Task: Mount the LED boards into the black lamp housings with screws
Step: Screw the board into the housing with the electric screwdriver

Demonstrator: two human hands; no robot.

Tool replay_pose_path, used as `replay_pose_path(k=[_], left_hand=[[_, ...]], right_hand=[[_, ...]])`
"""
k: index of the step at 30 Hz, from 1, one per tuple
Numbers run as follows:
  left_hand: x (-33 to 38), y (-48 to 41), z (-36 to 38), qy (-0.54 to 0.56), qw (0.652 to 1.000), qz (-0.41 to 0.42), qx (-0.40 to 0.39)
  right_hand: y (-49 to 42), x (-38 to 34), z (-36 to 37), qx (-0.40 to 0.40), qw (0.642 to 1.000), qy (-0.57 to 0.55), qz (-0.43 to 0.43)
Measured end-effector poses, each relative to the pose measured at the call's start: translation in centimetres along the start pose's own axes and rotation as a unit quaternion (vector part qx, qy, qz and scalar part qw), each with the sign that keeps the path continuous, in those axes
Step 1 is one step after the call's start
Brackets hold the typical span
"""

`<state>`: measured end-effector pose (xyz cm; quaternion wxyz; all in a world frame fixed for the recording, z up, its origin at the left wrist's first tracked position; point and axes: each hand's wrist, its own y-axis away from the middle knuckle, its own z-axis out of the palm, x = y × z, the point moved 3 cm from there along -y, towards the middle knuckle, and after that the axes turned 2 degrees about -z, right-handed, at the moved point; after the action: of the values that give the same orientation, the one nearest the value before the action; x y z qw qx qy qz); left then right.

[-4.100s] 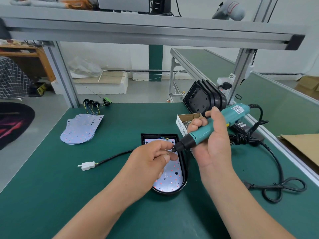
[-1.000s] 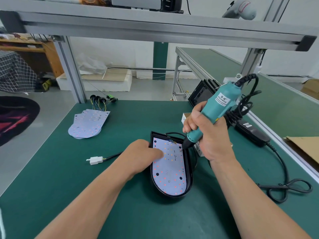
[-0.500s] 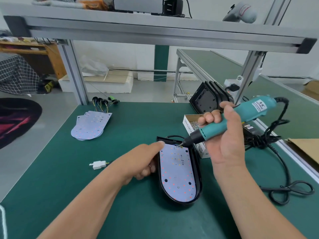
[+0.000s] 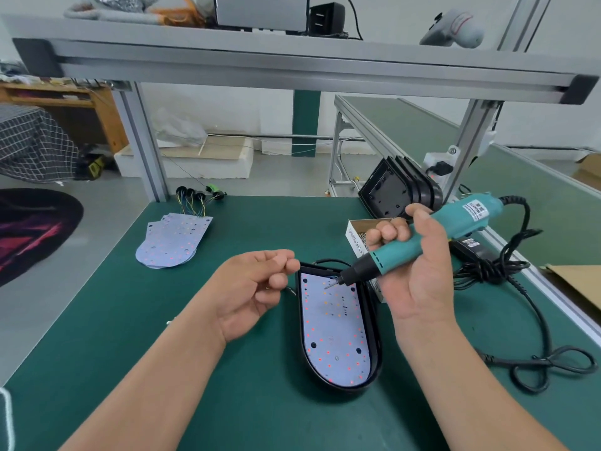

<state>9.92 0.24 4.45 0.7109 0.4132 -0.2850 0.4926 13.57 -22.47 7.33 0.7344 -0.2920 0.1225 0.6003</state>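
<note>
A black lamp housing (image 4: 376, 323) lies on the green bench in front of me, with a white LED board (image 4: 335, 330) seated inside it. My right hand (image 4: 422, 275) grips a teal electric screwdriver (image 4: 390, 257) at a slant, and its bit hovers over the top end of the board near the wires. My left hand (image 4: 250, 288) is raised just left of the housing's top corner and does not touch it. Its fingers are loosely curled and I see nothing in them.
An open cardboard screw box (image 4: 355, 237) sits behind the housing. Empty black housings (image 4: 396, 193) lean stacked at the back right. Spare LED boards (image 4: 175, 239) with wires lie at the back left. The screwdriver's adapter (image 4: 471, 247) and looped cable (image 4: 553, 362) lie on the right.
My left hand has lifted off the housing and turned palm up. The screwdriver went from steep to a flatter slant, its bit raised off the board. The housing has shifted slightly right.
</note>
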Motion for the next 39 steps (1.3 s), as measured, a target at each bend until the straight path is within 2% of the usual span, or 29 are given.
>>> replay_pose_path(k=[4,8,18,22,30,39], left_hand=[[-0.3,0.7,1.0,0.001,0.998,0.01,-0.066],[-0.7,1.2,1.6,-0.033,0.995,0.004,-0.094],[-0.8,1.6,2.2,-0.089,0.992,0.026,-0.086],[-1.0,2.0,2.6,-0.105,0.989,0.026,-0.105],[-1.4,1.9,2.8,-0.087,0.988,0.005,-0.129],[-1.5,1.5,2.5,-0.079,0.991,0.0,-0.11]], right_hand=[[0.4,-0.3,0.6,0.0,1.0,-0.017,-0.003],[0.8,-0.9,1.4,-0.009,0.999,-0.04,-0.008],[1.1,-1.8,2.1,-0.012,0.998,-0.052,-0.028],[1.3,-1.8,2.3,-0.017,0.998,-0.057,-0.03],[1.4,-1.5,2.5,-0.01,0.998,-0.053,-0.029],[1.2,-1.5,2.2,-0.01,0.999,-0.042,-0.029]])
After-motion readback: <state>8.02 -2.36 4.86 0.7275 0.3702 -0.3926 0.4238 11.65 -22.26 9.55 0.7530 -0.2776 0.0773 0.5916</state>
